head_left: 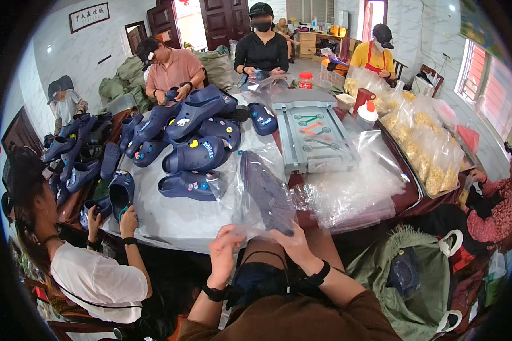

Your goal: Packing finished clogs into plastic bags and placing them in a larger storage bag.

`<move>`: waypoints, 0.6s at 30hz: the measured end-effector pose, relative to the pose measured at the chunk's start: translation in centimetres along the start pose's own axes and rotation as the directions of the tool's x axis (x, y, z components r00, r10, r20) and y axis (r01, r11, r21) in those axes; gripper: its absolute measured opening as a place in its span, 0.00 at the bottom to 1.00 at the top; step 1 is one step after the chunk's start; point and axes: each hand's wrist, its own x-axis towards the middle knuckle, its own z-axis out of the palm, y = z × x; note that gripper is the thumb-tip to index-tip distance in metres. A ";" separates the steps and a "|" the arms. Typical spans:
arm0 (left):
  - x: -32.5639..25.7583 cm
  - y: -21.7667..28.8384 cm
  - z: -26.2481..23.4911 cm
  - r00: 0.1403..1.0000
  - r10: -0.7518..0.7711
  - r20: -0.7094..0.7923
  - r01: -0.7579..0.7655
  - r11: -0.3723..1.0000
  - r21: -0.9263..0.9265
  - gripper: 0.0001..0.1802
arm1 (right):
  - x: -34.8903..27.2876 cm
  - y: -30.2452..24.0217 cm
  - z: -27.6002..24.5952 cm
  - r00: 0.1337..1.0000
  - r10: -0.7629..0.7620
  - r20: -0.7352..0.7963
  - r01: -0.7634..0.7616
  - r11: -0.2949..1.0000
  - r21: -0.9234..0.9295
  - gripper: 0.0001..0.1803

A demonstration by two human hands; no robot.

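Navy blue clogs (261, 184) lie inside a clear plastic bag (242, 213) at the near edge of the table, soles partly upward; how many are in it I cannot tell. My left hand (224, 250) pinches the bag's loose open edge. My right hand (294, 245) grips the bag at its near right corner, by the heel end of the clogs. Just left of the bag, a navy clog (190, 186) with small coloured charms rests on the white sheet (170, 219). Behind it rises a heap of similar clogs (196, 153).
Loose clear bags (352, 196) lie to the right, beside a grey plastic case (313, 128). A tray (424, 184) holds bags of yellowish pieces. Beside my right leg stands a green sack (375, 273) with a clog inside. At left, a co-worker's hands (128, 219) hold a clog; others work across the table.
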 end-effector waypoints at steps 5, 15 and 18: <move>0.4 -0.4 0.3 0.990 -0.075 -0.118 0.061 0.992 -0.114 0.13 | 0.2 -0.9 -0.3 0.995 0.013 -0.103 -0.014 1.000 -0.004 0.21; 1.9 -6.9 -4.3 0.920 -0.387 0.058 0.390 0.920 -0.041 0.25 | 3.1 2.0 -0.8 0.987 0.034 -0.158 -0.010 0.989 0.151 0.25; 4.4 -7.0 -6.7 0.988 -0.115 0.101 0.110 0.992 0.062 0.36 | 3.7 2.6 -2.3 0.981 0.007 -0.193 -0.009 1.000 -0.013 0.26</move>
